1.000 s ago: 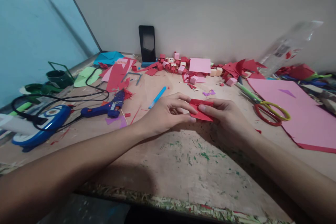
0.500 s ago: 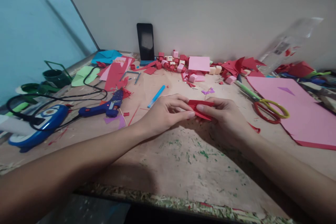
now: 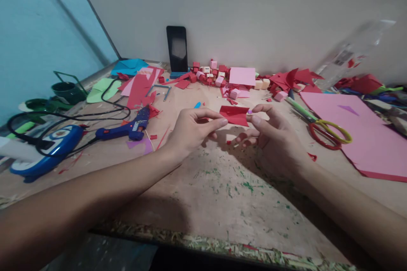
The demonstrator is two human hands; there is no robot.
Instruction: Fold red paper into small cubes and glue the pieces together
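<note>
A small, slightly curved piece of red paper (image 3: 234, 116) is stretched between my two hands above the middle of the table. My left hand (image 3: 194, 132) pinches its left end between thumb and fingers. At the right end, the thumb and index finger of my right hand (image 3: 275, 135) close on the paper's edge, while the other fingers curl loosely below. A bit of purple paper (image 3: 249, 111) shows just behind the right fingertips. My left hand hides most of a blue pen (image 3: 197, 105), leaving only its tip in sight.
A blue glue gun (image 3: 129, 130) with a black cord lies left. Yellow-and-red-handled scissors (image 3: 330, 133) rest beside pink sheets (image 3: 378, 144) at right. Small red and pink paper cubes (image 3: 219, 80) and a phone (image 3: 177, 48) stand along the back wall.
The red paper now lies more open and lengthwise between my hands, where it was folded up in the fingers before. My hands have drawn apart, and the left now covers most of the pen.
</note>
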